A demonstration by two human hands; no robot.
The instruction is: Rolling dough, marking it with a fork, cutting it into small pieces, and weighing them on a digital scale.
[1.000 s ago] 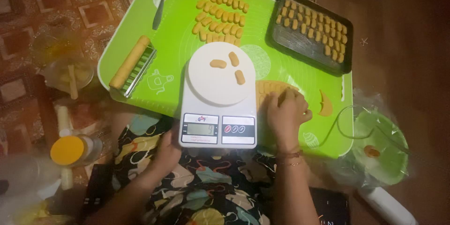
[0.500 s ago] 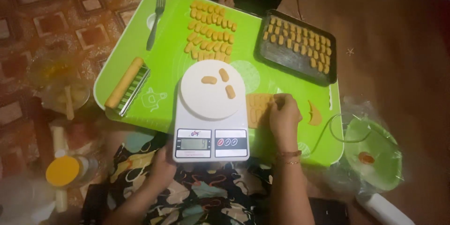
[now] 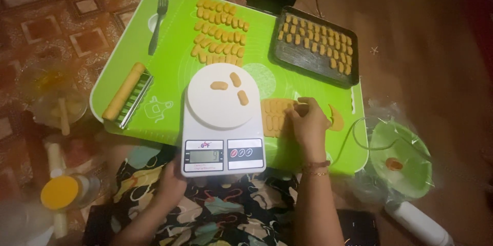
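From my head camera: my right hand [image 3: 309,124], fingers curled together, pinches at the scored dough slab [image 3: 277,116] on the green mat [image 3: 174,71]. My left hand [image 3: 172,182] steadies the kitchen scale [image 3: 222,117], carrying three dough pieces [image 3: 233,89]. I'm portioning; separating another piece needs a gentle pull.

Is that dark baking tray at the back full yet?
Nearly full. Rows of small orange dough pieces cover most of the dark baking tray, with bare strips along its near and left edges.
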